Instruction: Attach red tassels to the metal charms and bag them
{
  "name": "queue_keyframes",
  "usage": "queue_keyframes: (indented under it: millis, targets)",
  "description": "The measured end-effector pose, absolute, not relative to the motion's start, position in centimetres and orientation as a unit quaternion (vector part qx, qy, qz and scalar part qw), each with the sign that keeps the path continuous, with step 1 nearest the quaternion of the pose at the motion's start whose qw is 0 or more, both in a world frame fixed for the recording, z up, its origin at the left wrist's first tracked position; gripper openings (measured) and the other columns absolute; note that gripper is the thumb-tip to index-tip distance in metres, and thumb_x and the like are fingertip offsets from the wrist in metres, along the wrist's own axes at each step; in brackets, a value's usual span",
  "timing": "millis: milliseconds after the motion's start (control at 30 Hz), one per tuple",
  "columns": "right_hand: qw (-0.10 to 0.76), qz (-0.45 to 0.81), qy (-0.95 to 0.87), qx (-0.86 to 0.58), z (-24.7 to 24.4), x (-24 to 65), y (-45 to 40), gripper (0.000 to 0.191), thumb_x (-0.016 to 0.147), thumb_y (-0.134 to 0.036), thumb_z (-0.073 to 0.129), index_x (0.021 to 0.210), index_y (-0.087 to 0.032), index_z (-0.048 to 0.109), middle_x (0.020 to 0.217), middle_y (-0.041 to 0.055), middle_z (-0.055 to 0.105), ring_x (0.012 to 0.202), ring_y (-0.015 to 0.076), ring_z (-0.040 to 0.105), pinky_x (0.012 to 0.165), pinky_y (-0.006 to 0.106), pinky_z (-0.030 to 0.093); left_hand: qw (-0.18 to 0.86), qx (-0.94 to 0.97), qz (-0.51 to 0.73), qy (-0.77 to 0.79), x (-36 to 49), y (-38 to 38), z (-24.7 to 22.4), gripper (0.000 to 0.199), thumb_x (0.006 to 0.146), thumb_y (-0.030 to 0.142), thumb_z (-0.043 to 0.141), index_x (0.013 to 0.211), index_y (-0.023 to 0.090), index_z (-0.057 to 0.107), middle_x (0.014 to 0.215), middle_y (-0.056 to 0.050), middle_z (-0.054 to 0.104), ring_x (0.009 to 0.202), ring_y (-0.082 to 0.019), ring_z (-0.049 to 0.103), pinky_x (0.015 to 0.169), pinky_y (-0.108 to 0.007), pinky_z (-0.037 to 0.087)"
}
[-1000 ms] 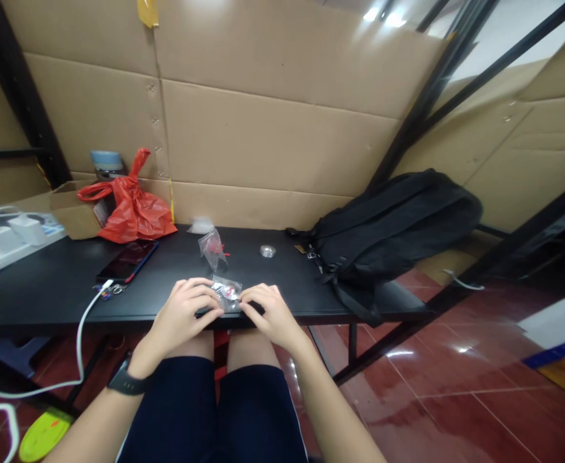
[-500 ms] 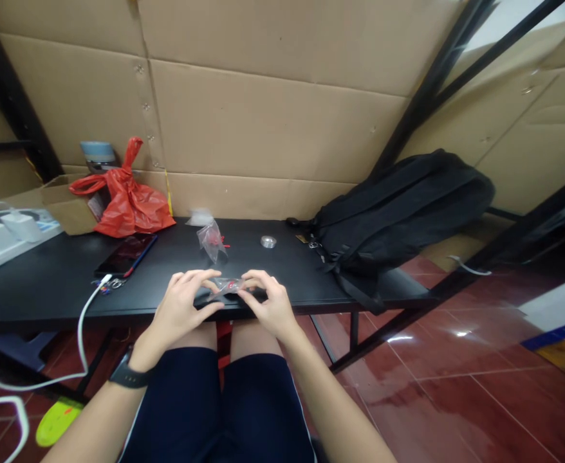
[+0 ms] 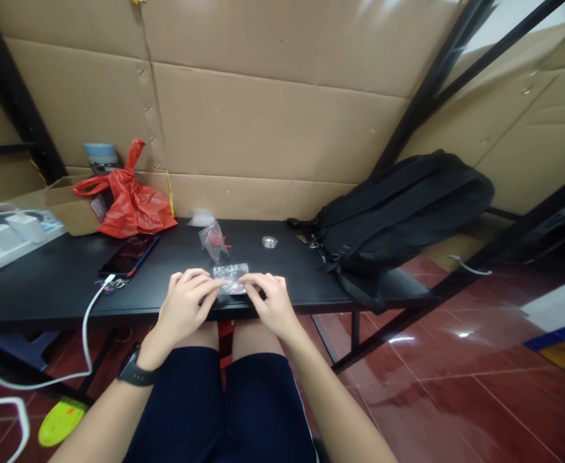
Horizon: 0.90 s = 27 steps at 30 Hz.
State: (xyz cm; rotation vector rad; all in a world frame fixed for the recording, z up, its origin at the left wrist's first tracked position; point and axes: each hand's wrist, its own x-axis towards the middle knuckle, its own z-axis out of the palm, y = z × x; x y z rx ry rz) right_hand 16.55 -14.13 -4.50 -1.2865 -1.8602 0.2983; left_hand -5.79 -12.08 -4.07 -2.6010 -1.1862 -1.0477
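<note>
A small clear plastic bag (image 3: 231, 273) is held up between my hands at the table's front edge, its surface catching the light. My left hand (image 3: 188, 299) pinches its left side between thumb and fingers. On the other side, my right hand (image 3: 269, 299) closes its thumb and fingertips on the bag's right lower part. What lies inside the bag is too small to make out. Just beyond it, a second clear bag (image 3: 213, 242) with red cord in it rests on the black table (image 3: 176, 257). A small roll of tape (image 3: 269, 242) lies to the right of that bag.
A black backpack (image 3: 403, 212) fills the table's right end. At left are a phone (image 3: 130, 254) on a white cable (image 3: 85, 334), a red plastic bag (image 3: 135, 202), a cardboard box (image 3: 70, 209) and a power strip (image 3: 2, 251). Cardboard (image 3: 263, 128) walls the back.
The plastic bag has turned from a crumpled, flattened position to spread upright, facing me. My left thumb has closed towards the fingers. The view has shifted slightly; the other things stay put.
</note>
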Motion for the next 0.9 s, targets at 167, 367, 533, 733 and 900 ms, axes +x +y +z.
queue_keyframes:
  millis: [167, 367, 533, 733, 900]
  targets:
    - [0.372, 0.017, -0.750, -0.547, -4.73, 16.20, -14.35, 0.020, 0.089, -0.033, 0.066, 0.108, -0.030, 0.072, 0.121, 0.0077, 0.065, 0.115, 0.0295, 0.053, 0.097, 0.046, 0.034, 0.076, -0.858, -0.295, -0.412, -5.49, -12.36, -3.94, 0.028, 0.099, 0.040, 0.054, 0.120, 0.033, 0.071, 0.131, -0.008, 0.066, 0.131, -0.032, 0.048, 0.099, -0.048, 0.035]
    - [0.350, 0.040, -0.769, -0.534, -4.77, 16.12, -14.34, 0.027, 0.090, -0.020, 0.056, 0.114, -0.029, 0.063, 0.127, 0.0045, 0.070, 0.120, 0.0278, 0.055, 0.105, 0.051, 0.024, 0.090, -0.854, -0.289, -0.422, -5.23, -12.48, -4.19, 0.030, 0.094, 0.042, 0.060, 0.119, 0.032, 0.071, 0.142, -0.008, 0.059, 0.141, -0.038, 0.037, 0.107, -0.056, 0.031]
    - [0.394, 0.110, -0.740, -0.534, -4.38, 16.42, -14.41, 0.025, 0.096, -0.029, 0.054, 0.121, -0.029, 0.057, 0.115, 0.0030, 0.075, 0.115, 0.0240, 0.061, 0.104, 0.047, 0.023, 0.072, -0.851, -0.296, -0.428, -5.36, -12.42, -4.08, 0.021, 0.093, 0.037, 0.060, 0.108, 0.032, 0.074, 0.139, -0.006, 0.062, 0.139, -0.037, 0.039, 0.104, -0.057, 0.032]
    - [0.434, 0.156, -0.693, -0.554, -4.47, 16.32, -14.21, 0.029, 0.097, -0.039, 0.055, 0.123, -0.027, 0.054, 0.103, 0.0028, 0.078, 0.111, 0.0244, 0.064, 0.103, 0.046, 0.023, 0.051, -0.848, -0.307, -0.429, -5.58, -12.17, -4.04, 0.022, 0.097, 0.033, 0.055, 0.093, 0.028, 0.077, 0.133, -0.006, 0.065, 0.136, -0.035, 0.042, 0.102, -0.056, 0.032]
    - [0.433, 0.142, -0.688, -0.565, -4.91, 16.19, -13.89, 0.027, 0.097, -0.040, 0.055, 0.120, -0.026, 0.056, 0.087, -0.0004, 0.077, 0.093, 0.0222, 0.066, 0.100, 0.045, 0.025, 0.041, -0.852, -0.301, -0.427, -5.71, -12.18, -3.93, 0.026, 0.098, 0.038, 0.054, 0.092, 0.026, 0.076, 0.132, -0.005, 0.065, 0.135, -0.034, 0.041, 0.105, -0.056, 0.032]
